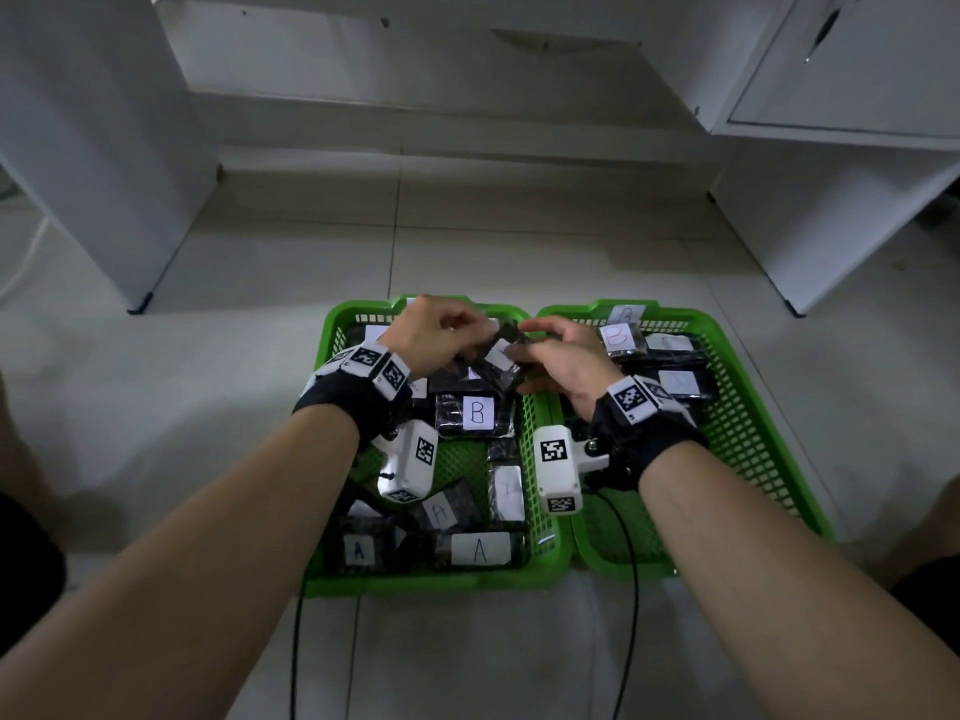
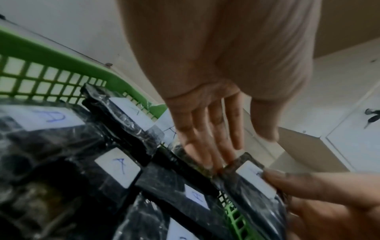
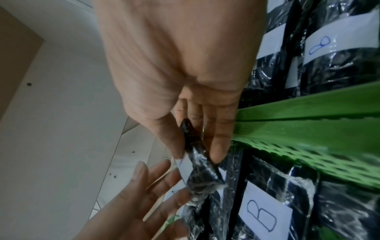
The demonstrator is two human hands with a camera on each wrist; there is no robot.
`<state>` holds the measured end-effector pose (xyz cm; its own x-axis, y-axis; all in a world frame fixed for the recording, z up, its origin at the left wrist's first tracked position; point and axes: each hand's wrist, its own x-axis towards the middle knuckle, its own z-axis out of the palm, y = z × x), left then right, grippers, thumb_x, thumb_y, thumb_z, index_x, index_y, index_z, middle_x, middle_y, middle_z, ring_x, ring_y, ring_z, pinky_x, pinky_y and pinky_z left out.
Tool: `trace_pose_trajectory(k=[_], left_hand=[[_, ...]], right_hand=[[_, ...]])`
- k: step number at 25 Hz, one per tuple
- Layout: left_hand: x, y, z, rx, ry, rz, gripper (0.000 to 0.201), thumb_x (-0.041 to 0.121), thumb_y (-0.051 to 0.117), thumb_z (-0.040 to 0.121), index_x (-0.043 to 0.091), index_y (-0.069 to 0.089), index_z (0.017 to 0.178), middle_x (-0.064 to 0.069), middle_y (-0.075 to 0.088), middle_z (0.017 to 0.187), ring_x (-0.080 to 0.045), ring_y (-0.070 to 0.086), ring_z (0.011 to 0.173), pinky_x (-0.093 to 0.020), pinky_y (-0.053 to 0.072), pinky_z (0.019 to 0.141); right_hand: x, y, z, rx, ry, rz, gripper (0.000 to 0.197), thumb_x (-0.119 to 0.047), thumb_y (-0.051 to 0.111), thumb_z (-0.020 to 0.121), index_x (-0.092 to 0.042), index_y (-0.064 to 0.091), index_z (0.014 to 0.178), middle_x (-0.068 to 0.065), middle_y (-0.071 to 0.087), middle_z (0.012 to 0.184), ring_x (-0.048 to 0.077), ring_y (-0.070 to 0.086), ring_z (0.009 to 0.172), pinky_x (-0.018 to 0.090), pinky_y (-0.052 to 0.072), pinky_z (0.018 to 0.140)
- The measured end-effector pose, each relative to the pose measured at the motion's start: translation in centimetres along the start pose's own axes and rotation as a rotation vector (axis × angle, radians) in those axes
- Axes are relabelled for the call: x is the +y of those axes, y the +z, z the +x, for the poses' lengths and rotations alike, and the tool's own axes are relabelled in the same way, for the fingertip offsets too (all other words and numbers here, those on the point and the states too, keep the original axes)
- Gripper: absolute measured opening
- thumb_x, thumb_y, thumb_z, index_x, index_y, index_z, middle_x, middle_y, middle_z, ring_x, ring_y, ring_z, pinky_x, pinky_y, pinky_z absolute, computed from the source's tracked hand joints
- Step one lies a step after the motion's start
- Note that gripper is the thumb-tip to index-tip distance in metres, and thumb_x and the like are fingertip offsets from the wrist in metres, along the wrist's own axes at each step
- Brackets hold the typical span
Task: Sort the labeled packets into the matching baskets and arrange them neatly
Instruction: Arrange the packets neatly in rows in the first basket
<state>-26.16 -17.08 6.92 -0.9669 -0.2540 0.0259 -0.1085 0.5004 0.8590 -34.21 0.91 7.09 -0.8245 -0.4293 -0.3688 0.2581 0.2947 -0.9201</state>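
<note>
Two green baskets stand side by side on the floor. The left basket holds black packets labelled A and one labelled B. Packets labelled B lie in the right basket. Over the far end of the left basket my right hand pinches a black packet with a white label, thumb on the label. My left hand has straight fingers touching that packet's edge. Its letter is hidden.
White cabinets stand on the tiled floor at the far left and far right. Black cables run from the wrist cameras back toward me over the baskets' near rims. Bare floor surrounds the baskets.
</note>
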Motion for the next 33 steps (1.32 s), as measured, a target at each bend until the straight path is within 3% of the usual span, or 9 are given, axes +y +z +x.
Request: trace_pose_trajectory(k=[5,8,10,13,17,20,24,29,33], left_hand=[[0.0,-1.6,-1.9,-0.206,-0.041,0.025,0.032,0.021,0.071,0.089,0.014,0.064,0.120,-0.007,0.073,0.094,-0.021,0.075,0.075,-0.027,0.061,0.068],[-0.5,-2.7,-2.6,-0.033,-0.193,-0.188,0.028,0.013,0.073,0.087,0.003,0.065,0.112,-0.012,0.076,0.088,-0.026,0.075,0.072,-0.037,0.062,0.072],[-0.5,-3.7,-3.2,0.051,-0.306,-0.343,0.025,0.006,0.072,0.086,-0.006,0.063,0.106,-0.019,0.075,0.086,-0.027,0.075,0.071,-0.032,0.062,0.067],[-1.6,-5.6,-3.8,0.048,-0.339,-0.223,0.027,0.012,0.074,0.086,-0.001,0.064,0.107,-0.016,0.074,0.092,-0.026,0.074,0.079,-0.033,0.063,0.071],[-3.8,-8.0,-4.7,0.030,-0.132,0.351,0.042,0.020,0.081,0.076,0.023,0.065,0.115,0.003,0.069,0.110,-0.013,0.065,0.098,-0.026,0.053,0.088],[-4.1,-8.3,-5.3,-0.040,-0.068,0.582,0.057,0.034,0.089,0.063,0.032,0.067,0.116,0.007,0.065,0.112,-0.014,0.059,0.106,-0.035,0.047,0.095],[-5.0,-7.4,-5.5,-0.135,-0.048,0.903,0.061,0.053,0.083,0.057,0.038,0.067,0.114,0.016,0.068,0.107,-0.012,0.053,0.110,-0.038,0.027,0.092],[-5.1,-7.4,-5.2,-0.037,-0.050,1.022,0.040,0.042,0.086,0.064,0.034,0.074,0.101,0.015,0.065,0.112,-0.013,0.051,0.111,-0.034,0.021,0.090],[-4.7,-7.0,-4.9,-0.073,-0.141,1.055,0.044,0.050,0.084,0.065,0.035,0.070,0.103,0.012,0.066,0.104,-0.015,0.052,0.105,-0.038,0.025,0.097]], right_hand=[[-0.3,1.8,-1.1,-0.041,-0.118,-0.088,0.043,-0.007,0.088,0.072,-0.008,0.068,0.109,0.003,0.077,0.097,0.011,0.073,0.080,0.017,0.054,0.061],[-0.8,4.3,-1.4,0.041,-0.308,-0.389,0.054,-0.034,0.094,0.062,-0.015,0.068,0.105,-0.007,0.073,0.097,0.007,0.069,0.086,0.017,0.055,0.073],[-0.9,6.1,-1.9,0.078,-0.472,-0.603,0.057,-0.051,0.093,0.055,-0.020,0.071,0.097,-0.013,0.071,0.089,-0.001,0.064,0.077,0.012,0.050,0.066],[-0.8,8.1,-1.9,0.043,-0.583,-0.736,0.044,-0.047,0.089,0.061,-0.020,0.076,0.093,-0.009,0.074,0.085,0.007,0.067,0.076,0.023,0.055,0.066],[-0.6,8.9,-0.9,-0.008,-0.524,-1.052,0.041,-0.034,0.088,0.065,-0.021,0.072,0.100,0.000,0.071,0.102,0.023,0.060,0.103,0.034,0.052,0.082],[-0.5,10.2,-1.0,-0.088,-0.504,-1.076,0.055,-0.032,0.095,0.059,-0.017,0.071,0.107,0.005,0.068,0.110,0.025,0.058,0.107,0.033,0.047,0.085],[-0.2,13.1,-1.0,-0.164,-0.525,-1.047,0.047,-0.034,0.093,0.060,-0.013,0.074,0.097,0.008,0.073,0.099,0.027,0.066,0.096,0.031,0.050,0.078],[-0.8,12.9,-1.0,-0.110,-0.530,-1.082,0.025,-0.020,0.087,0.070,-0.010,0.071,0.088,0.008,0.070,0.094,0.026,0.066,0.091,0.033,0.053,0.078],[-1.0,11.0,-2.4,-0.373,-0.218,-1.238,0.024,-0.013,0.093,0.066,-0.008,0.078,0.084,0.005,0.075,0.077,0.018,0.072,0.070,0.025,0.056,0.053]])
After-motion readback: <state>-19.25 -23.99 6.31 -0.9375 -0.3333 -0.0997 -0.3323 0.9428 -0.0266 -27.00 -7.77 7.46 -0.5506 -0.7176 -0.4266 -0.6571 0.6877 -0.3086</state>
